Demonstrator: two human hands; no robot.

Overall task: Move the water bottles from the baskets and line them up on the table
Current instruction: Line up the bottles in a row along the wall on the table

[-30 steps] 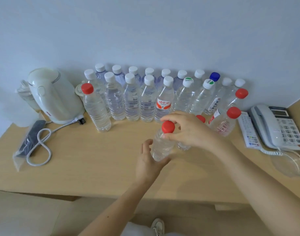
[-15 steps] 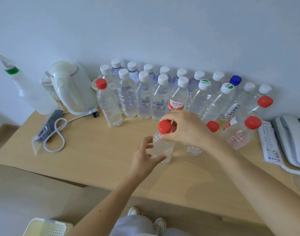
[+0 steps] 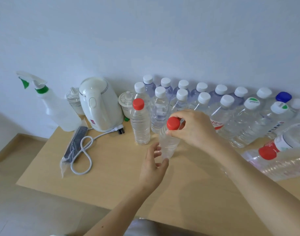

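Note:
My right hand pinches the neck of a clear red-capped bottle just under its cap, and the bottle stands on the wooden table. My left hand is at the bottle's lower left side, fingers apart, thumb against its base. Just left of it stands another red-capped bottle. Behind them two rows of white-capped bottles line the wall. More red-capped bottles show at the right edge.
A white kettle with its looped cord stands at the back left, beside a spray bottle and a bagged dark remote. Two lidded cups flank the kettle. The table's left edge is close.
The held bottle has moved left toward the lone red-capped bottle. My view has swung left and closer, so the phone and basket are out of frame. The left hand has loosened.

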